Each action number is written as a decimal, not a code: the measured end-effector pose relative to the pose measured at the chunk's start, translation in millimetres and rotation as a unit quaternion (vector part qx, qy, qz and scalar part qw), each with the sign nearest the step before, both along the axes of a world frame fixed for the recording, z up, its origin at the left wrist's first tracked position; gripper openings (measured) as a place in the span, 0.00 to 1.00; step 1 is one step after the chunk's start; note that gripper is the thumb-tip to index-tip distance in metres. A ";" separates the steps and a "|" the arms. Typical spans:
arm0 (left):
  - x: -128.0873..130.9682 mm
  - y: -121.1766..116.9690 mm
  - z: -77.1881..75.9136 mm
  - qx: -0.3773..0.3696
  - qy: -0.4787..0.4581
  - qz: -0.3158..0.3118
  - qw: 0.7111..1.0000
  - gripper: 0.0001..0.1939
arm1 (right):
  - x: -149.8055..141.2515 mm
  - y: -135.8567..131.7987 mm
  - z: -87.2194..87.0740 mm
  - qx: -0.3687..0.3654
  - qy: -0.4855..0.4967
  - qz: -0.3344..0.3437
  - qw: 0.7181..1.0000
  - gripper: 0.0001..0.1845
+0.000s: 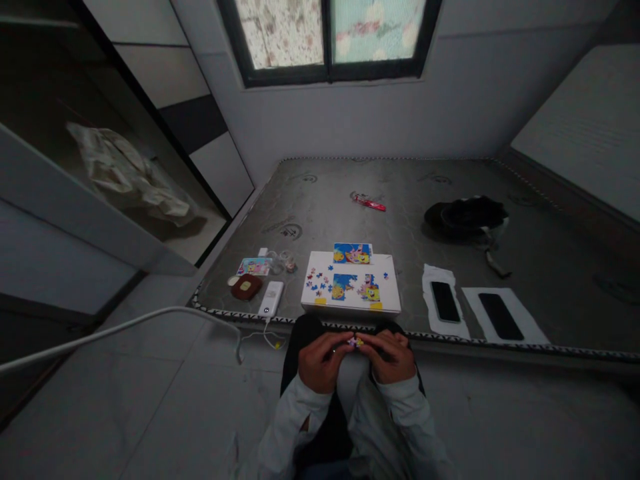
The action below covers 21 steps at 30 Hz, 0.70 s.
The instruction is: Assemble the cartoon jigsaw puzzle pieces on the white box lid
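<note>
Over the lap, my left hand and my right hand meet, each pinching one side of small pink and yellow jigsaw puzzle pieces. Whether these are joined is too small to tell. Just beyond my hands stands a white box. On its top lie a partly assembled blue and yellow puzzle, with a gap in its middle, and several loose puzzle pieces to the left. A cartoon picture card rests at the box's far edge.
The box stands on a grey mattress. Left of it are a white power bank with a cable, a brown case and another picture card. Rightward lie two phones and a dark cap. A red packet lies farther back.
</note>
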State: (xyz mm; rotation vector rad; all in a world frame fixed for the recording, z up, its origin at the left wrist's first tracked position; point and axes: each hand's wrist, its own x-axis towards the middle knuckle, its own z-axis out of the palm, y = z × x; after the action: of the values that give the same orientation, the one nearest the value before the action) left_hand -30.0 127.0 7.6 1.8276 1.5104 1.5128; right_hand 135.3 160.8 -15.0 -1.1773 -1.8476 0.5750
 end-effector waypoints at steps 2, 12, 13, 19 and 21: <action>0.0 -0.8 -0.1 0.001 0.002 0.002 1.000 0.07 | 0.1 -0.7 2.0 0.006 0.001 0.007 1.000 0.13; 1.8 -2.9 -4.3 0.002 -0.006 0.002 1.000 0.07 | 3.2 -0.2 4.7 0.024 -0.001 -0.004 1.000 0.08; 1.7 -2.8 -4.2 0.002 -0.005 0.002 1.000 0.07 | 3.3 -0.3 4.6 0.027 0.002 -0.005 1.000 0.07; 1.8 -2.2 -3.5 0.004 -0.008 -0.004 1.000 0.07 | 5.5 2.0 -0.9 0.040 -0.003 0.008 0.999 0.08; 1.7 -2.3 -4.3 0.005 -0.006 -0.009 1.000 0.07 | 7.1 4.2 -4.1 0.056 -0.009 0.024 0.998 0.07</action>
State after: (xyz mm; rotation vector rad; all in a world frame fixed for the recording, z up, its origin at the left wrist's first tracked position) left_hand -28.3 124.7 3.3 1.8276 1.4806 1.5231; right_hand 142.4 165.1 -19.2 -1.0704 -1.9026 0.4807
